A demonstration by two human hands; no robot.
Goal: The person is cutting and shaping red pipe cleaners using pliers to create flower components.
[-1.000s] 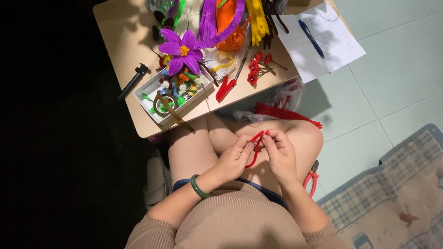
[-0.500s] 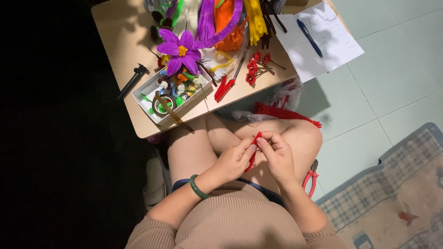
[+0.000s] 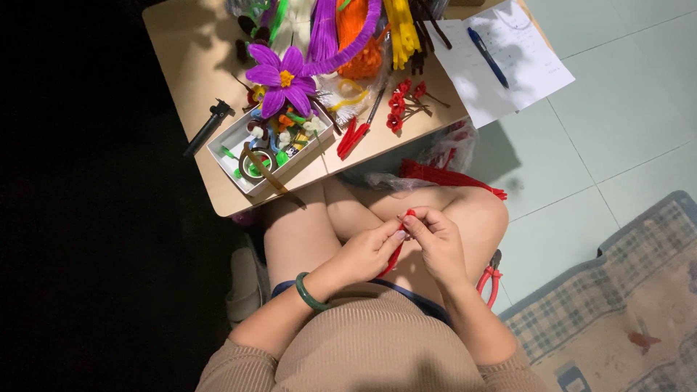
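Observation:
I sit with my legs crossed below a low table. My left hand [image 3: 369, 252] and my right hand [image 3: 434, 243] meet over my lap, both pinching a red pipe cleaner [image 3: 396, 250]. Its top end pokes up between my fingertips and the rest runs down between my palms. A green bangle [image 3: 308, 293] circles my left wrist.
The tan table [image 3: 210, 65] carries a purple pipe-cleaner flower [image 3: 279, 80], a white tray of small parts [image 3: 231, 142], coloured pipe cleaners [image 3: 361, 33], small red flowers [image 3: 401, 107], paper with a pen [image 3: 488, 58]. A red bundle [image 3: 444, 176] lies by my knee, red-handled pliers [image 3: 491, 278] by my thigh.
The pipe cleaner's open loop has been pressed flat between my fingers. My hands have stayed over my lap.

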